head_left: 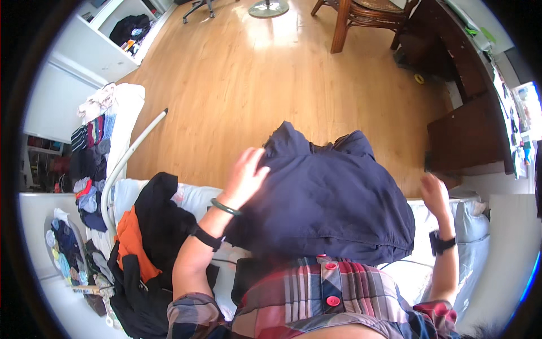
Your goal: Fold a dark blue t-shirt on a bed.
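A dark navy jacket-like garment (330, 195) lies spread before me across my lap and the edge of a light-coloured bed or couch (199, 193). Two folded, bunched parts stick up at its far end, and a seamed hem runs along the side near me. My left hand (247, 176) is at the garment's left edge, thumb apart from the fingers, with nothing visible in it. Whether it touches the cloth I cannot tell. Out to the right, apart from the garment, is my right hand (435, 195), slightly blurred with its fingers loosely bent; no object shows in it.
Black clothing (163, 207) and an orange garment (133, 245) are heaped to my left. Beyond a curved pale tube (127, 154), folded clothes (95, 131) line a white surface. A rattan chair (372, 19) and a dark wooden desk (470, 140) stand on the wood floor (237, 93).
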The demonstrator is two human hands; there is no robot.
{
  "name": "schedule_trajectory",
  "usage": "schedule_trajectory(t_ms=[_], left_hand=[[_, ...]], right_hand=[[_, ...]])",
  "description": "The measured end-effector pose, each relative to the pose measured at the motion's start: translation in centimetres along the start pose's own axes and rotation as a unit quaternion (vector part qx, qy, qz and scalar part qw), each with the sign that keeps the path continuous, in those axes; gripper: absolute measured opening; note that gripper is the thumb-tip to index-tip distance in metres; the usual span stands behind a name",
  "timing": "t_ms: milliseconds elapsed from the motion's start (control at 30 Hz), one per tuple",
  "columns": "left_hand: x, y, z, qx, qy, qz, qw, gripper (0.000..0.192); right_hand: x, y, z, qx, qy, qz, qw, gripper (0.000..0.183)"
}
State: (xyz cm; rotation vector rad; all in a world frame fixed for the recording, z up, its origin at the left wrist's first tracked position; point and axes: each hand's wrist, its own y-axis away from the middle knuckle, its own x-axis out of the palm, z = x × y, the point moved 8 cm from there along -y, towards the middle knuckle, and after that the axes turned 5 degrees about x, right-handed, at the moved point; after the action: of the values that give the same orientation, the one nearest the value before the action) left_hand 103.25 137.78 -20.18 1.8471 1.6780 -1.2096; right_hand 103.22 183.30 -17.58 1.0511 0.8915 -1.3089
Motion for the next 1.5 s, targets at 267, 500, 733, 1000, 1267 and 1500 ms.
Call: schedule_trajectory(t_ms=[267,500,733,1000,1267,1500], left_hand=[[7.4,-1.0,-7.7,0.141,-0.062,0.107,0.982,0.052],[6.9,-1.2,-7.2,0.111,-0.059,0.097,0.987,0.049],[7.0,-1.5,-7.2,0.108,-0.046,0.101,0.988,0.047],[6.9,-1.4,-6.9,0.108,-0.046,0.094,0.989,0.045],[6.0,-1.5,-5.8,0.047,-0.061,0.034,0.996,0.041],[5.6,-1.1,-5.7,0.02,-0.029,-0.019,0.999,0.044]], right_hand=[[11.2,-11.6,18.6,-0.102,-0.189,0.197,0.956,0.024],[23.3,-14.3,20.5,-0.014,0.025,0.345,0.938,0.034],[24.6,-15.7,17.6,0.067,0.049,0.339,0.937,0.033],[25.2,-15.4,13.8,0.285,-0.557,0.17,0.761,0.031],[26.9,-14.0,15.1,0.297,-0.571,0.359,0.676,0.016],[17.2,-13.7,20.7,0.065,-0.824,0.282,0.486,0.029]])
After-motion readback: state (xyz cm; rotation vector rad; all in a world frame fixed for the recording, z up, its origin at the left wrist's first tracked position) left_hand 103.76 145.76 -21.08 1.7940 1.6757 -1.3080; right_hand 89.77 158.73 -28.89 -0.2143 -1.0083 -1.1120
